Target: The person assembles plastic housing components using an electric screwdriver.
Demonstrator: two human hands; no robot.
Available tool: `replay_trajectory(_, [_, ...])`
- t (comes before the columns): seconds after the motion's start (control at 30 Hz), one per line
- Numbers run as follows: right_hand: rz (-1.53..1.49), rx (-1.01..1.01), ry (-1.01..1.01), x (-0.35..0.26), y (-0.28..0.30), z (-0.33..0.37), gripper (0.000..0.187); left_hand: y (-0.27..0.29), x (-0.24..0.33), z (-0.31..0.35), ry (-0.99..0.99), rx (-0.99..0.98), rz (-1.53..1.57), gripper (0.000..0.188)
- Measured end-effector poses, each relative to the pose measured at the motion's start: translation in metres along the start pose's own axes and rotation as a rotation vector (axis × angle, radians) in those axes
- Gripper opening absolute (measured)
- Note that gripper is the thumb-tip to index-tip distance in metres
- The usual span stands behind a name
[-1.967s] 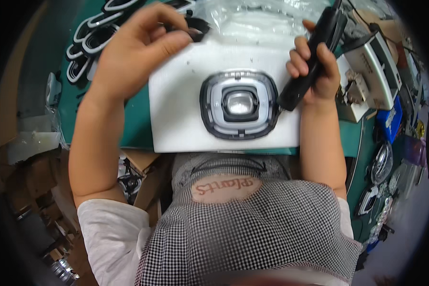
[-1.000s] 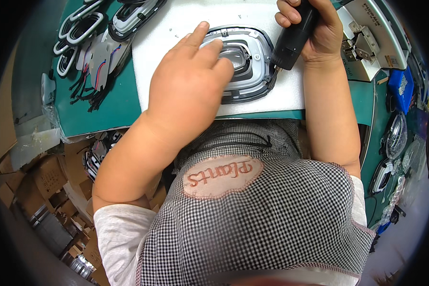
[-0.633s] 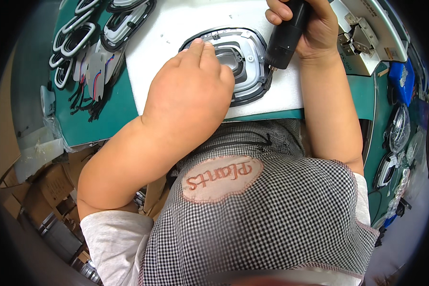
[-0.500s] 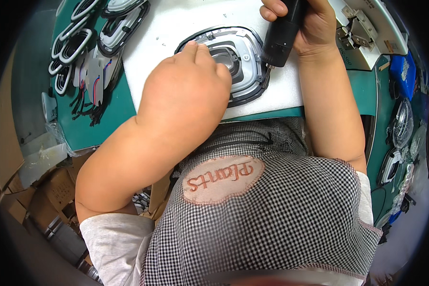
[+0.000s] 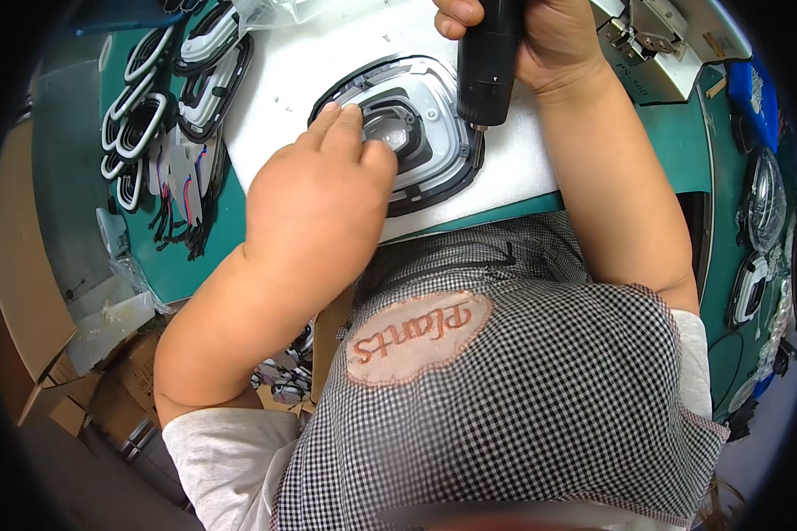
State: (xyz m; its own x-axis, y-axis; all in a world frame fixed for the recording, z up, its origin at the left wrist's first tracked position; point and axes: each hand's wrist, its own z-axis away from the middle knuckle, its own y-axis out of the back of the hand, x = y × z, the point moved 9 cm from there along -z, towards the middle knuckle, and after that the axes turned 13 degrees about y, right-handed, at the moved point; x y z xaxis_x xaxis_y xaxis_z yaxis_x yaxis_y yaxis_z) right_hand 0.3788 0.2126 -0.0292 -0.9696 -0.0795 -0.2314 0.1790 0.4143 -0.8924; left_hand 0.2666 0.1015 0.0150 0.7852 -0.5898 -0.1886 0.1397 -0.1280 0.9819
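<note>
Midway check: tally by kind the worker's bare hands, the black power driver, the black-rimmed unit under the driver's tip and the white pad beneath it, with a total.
Bare hands: 2 (left hand, right hand)
Black power driver: 1
Black-rimmed unit: 1
White pad: 1
Total: 5
</note>
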Motion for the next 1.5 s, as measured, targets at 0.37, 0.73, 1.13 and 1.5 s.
replay_trajectory(0.37, [-0.207, -0.084, 0.008, 0.015, -0.009, -0.010, 0.045, -0.027, -0.068, 0.020, 0.400, 0.157, 0.809, 0.070])
replay_trajectory(0.73, [0.242, -0.052, -0.024, -0.007, 0.004, -0.002, 0.055, -0.044, -0.070, 0.026, 0.465, 0.215, 0.899, 0.052])
replay_trajectory(1.13, [0.285, -0.005, 0.012, -0.015, 0.015, 0.003, 0.062, -0.010, -0.131, 0.071, 0.652, 0.561, 0.793, 0.066])
replay_trajectory(1.5, [0.471, -0.081, 0.083, -0.010, -0.019, 0.008, 0.067, -0.094, -0.287, 0.181, 1.350, -0.071, 0.545, 0.113])
